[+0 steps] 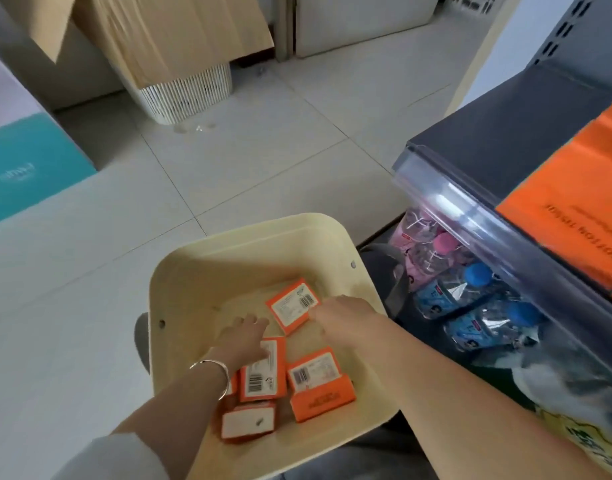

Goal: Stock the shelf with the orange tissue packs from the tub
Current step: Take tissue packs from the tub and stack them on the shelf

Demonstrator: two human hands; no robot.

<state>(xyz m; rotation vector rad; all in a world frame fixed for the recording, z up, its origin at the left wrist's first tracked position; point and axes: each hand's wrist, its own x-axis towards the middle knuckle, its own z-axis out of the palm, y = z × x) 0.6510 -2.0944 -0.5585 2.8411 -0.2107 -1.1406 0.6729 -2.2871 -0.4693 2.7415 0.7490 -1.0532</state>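
A cream rectangular plastic tub [179, 271] stands on the pale tiled floor [228, 168], just beside the dark grey metal shelf [488, 133]. Small orange tissue packs [263, 370] lie inside it, most clustered toward the tub's near edge. One far pack [292, 304] lies alone nearer the far right corner. The left hand [243, 336], a silver bangle [216, 370] on its wrist, reaches in with fingers straight and slightly spread, just left of the far pack. The right hand [346, 315] touches that pack's right edge, but blur hides whether its fingers grip it.

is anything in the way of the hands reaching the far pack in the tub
Nothing visible. The far pack lies uncovered on the tub floor, the right hand at its edge, the left hand just short of it.
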